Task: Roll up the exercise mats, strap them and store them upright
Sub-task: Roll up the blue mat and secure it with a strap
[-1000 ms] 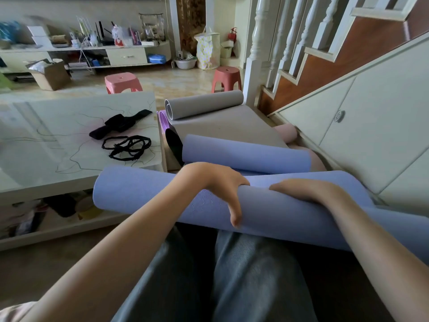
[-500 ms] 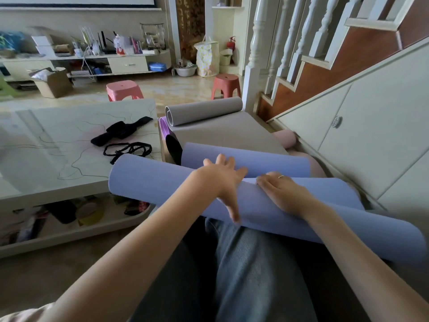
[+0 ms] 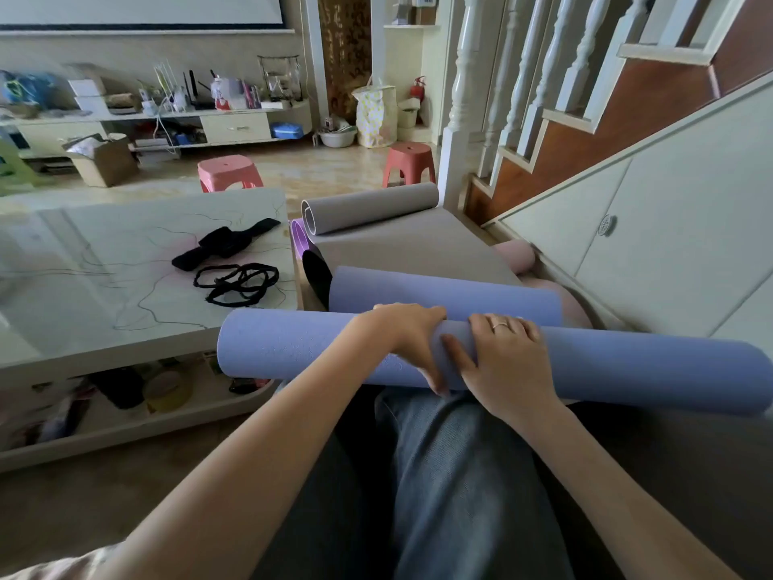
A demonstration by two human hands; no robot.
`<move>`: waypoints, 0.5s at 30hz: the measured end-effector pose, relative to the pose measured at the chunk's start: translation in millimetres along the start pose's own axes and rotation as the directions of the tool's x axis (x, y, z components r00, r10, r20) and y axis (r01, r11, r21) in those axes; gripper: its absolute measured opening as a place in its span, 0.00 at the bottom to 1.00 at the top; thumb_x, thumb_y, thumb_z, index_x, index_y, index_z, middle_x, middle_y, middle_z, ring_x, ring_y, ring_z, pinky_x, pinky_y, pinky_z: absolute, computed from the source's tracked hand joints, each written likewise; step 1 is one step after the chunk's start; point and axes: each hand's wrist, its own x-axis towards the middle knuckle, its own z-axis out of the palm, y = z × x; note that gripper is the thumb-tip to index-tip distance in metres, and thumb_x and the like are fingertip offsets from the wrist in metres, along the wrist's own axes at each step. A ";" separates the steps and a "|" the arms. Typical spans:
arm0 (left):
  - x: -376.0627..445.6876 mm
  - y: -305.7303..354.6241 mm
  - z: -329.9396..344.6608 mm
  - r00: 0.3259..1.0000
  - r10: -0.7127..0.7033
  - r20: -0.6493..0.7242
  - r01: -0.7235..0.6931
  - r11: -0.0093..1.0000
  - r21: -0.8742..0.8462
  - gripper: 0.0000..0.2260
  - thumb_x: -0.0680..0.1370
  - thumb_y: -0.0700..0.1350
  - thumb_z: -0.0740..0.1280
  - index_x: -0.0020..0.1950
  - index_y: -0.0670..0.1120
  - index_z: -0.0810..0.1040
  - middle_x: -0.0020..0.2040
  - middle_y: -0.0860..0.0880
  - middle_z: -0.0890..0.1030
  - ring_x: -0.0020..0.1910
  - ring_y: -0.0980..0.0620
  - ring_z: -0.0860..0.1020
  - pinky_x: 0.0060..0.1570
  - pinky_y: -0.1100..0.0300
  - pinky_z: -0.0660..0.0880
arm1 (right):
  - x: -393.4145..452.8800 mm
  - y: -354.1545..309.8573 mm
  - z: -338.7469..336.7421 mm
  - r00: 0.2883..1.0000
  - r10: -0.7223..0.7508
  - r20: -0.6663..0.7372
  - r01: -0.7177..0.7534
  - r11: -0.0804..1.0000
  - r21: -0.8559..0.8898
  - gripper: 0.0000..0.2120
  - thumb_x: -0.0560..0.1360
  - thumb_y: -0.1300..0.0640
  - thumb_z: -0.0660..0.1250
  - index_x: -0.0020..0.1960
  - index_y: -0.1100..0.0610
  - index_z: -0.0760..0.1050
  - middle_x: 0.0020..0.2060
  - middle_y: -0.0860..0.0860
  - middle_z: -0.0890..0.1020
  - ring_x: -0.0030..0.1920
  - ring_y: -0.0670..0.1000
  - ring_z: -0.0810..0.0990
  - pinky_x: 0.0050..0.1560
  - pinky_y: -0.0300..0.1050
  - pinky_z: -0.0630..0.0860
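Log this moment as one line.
step: rolling | left hand: gripping blue mat roll | right hand: gripping roll | straps: on table, unused

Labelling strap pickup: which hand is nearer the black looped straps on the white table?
Left. The left hand grips the rolled lavender foam mat on the side toward the black looped straps; the right hand grips the same roll just beyond it, farther from them.

Lavender rolled mat point(image 3: 293, 349), grey mat point(image 3: 376, 205), black straps point(image 3: 226, 244), pink stools point(image 3: 229, 172), white marbled table point(image 3: 62, 261)
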 end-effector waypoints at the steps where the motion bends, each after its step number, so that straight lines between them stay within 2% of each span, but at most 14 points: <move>1: -1.5 -0.9 4.4 0.998 0.006 -0.055 -0.004 1.000 0.023 0.38 0.59 0.67 0.76 0.62 0.53 0.66 0.56 0.51 0.75 0.58 0.45 0.73 0.51 0.49 0.68 | 3.2 1.4 1.1 1.000 -0.004 0.005 0.004 1.000 0.004 0.25 0.76 0.38 0.53 0.39 0.58 0.75 0.33 0.57 0.80 0.36 0.59 0.80 0.42 0.51 0.74; 4: -6.8 -0.4 24.0 0.960 0.045 -0.277 0.023 0.971 0.237 0.44 0.61 0.70 0.73 0.69 0.52 0.62 0.63 0.48 0.71 0.63 0.43 0.68 0.60 0.46 0.66 | 15.9 1.3 3.2 1.000 0.024 0.019 -0.025 0.999 0.038 0.28 0.76 0.37 0.49 0.36 0.57 0.73 0.31 0.58 0.80 0.34 0.60 0.79 0.39 0.52 0.72; 6: -7.8 0.4 32.0 0.919 0.070 -0.387 0.089 0.922 0.378 0.46 0.62 0.70 0.72 0.71 0.49 0.60 0.64 0.48 0.71 0.63 0.43 0.69 0.59 0.48 0.65 | 25.0 -0.8 1.4 0.996 0.058 0.075 -0.063 0.996 0.070 0.31 0.76 0.36 0.47 0.34 0.58 0.73 0.30 0.59 0.80 0.34 0.61 0.80 0.38 0.52 0.72; 7: -7.0 0.2 33.1 0.910 0.069 -0.408 0.108 0.912 0.395 0.46 0.62 0.70 0.72 0.71 0.48 0.60 0.64 0.47 0.72 0.62 0.43 0.71 0.60 0.48 0.65 | 27.4 -1.0 2.0 0.995 0.062 0.084 -0.069 0.995 0.078 0.31 0.76 0.36 0.46 0.33 0.58 0.74 0.30 0.60 0.80 0.33 0.61 0.80 0.38 0.51 0.72; 9: -4.7 -0.2 29.9 0.916 0.058 -0.396 0.101 0.924 0.369 0.47 0.62 0.68 0.73 0.72 0.47 0.60 0.64 0.47 0.73 0.63 0.44 0.72 0.60 0.49 0.66 | 32.4 -0.8 1.3 0.997 0.045 0.060 -0.051 0.993 0.107 0.31 0.76 0.37 0.48 0.32 0.60 0.74 0.28 0.61 0.80 0.31 0.62 0.80 0.36 0.51 0.72; 10: -3.7 -1.0 27.6 0.923 0.051 -0.381 0.088 0.936 0.341 0.46 0.62 0.68 0.74 0.72 0.48 0.61 0.63 0.47 0.74 0.62 0.44 0.73 0.59 0.49 0.67 | 35.6 -0.9 -0.7 0.996 0.043 0.080 -0.052 0.992 0.118 0.32 0.76 0.37 0.48 0.34 0.61 0.75 0.30 0.62 0.81 0.34 0.63 0.80 0.38 0.52 0.72; 13: -0.7 -3.6 19.1 0.932 0.043 -0.361 0.046 0.971 0.235 0.42 0.62 0.67 0.74 0.69 0.51 0.64 0.59 0.49 0.77 0.58 0.46 0.76 0.51 0.53 0.69 | 47.2 3.4 -3.1 0.980 0.063 0.187 -0.082 0.992 0.099 0.30 0.79 0.37 0.49 0.44 0.61 0.77 0.45 0.61 0.83 0.49 0.62 0.79 0.48 0.52 0.68; 15: -0.7 -5.6 14.2 0.940 0.034 -0.339 0.031 0.982 0.185 0.42 0.61 0.68 0.74 0.69 0.52 0.64 0.57 0.51 0.79 0.56 0.47 0.78 0.46 0.54 0.69 | 56.1 4.2 -7.2 0.966 0.065 0.250 -0.095 0.989 0.112 0.29 0.80 0.38 0.50 0.44 0.60 0.77 0.48 0.59 0.82 0.52 0.61 0.78 0.48 0.51 0.68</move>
